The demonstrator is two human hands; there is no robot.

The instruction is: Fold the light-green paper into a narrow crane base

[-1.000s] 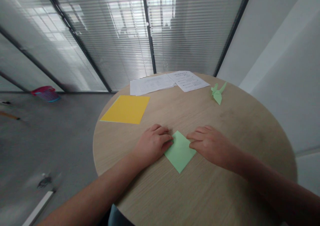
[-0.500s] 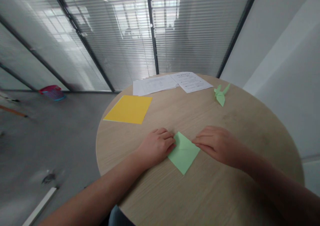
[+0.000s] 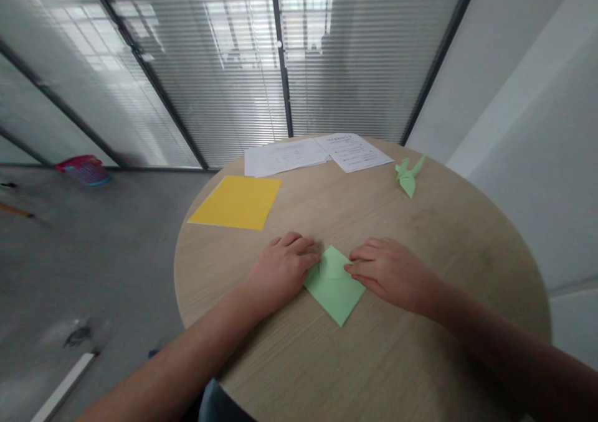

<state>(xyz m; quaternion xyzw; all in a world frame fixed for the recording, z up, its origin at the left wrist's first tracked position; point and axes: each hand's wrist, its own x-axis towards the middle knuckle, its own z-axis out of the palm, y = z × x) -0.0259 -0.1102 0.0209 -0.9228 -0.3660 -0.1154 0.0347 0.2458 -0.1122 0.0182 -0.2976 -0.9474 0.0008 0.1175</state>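
A pale green paper square (image 3: 337, 297) lies just below the centre of the frame, turned so that one corner points at the bottom edge and another at the top. A faint crease runs across its upper half. It rests on a round, light wood-grained worktop (image 3: 397, 372) that fills the middle and lower right.

The left hand (image 3: 283, 269) comes in from the lower left, its fingers bent and close together, thumb side at the paper's left edge. The right hand (image 3: 390, 276) enters from the lower right, its fingers gently curved and nearly together, the tips on the upper right edge. Both touch the paper; whether either pinches it or only presses it down, I cannot tell.

Left of centre, above the left hand, a yellow sheet (image 3: 238, 202) lies flat. At the top of the worktop, white printed pages (image 3: 286, 158) overlap, their text too small to read. Right of them, near the rim, sits a green folded paper figure (image 3: 408, 176) with pointed ends.

A red and blue basket (image 3: 85, 170) stands on the grey floor (image 3: 135, 241) at the left, and slatted blinds (image 3: 355, 73) span the upper frame.
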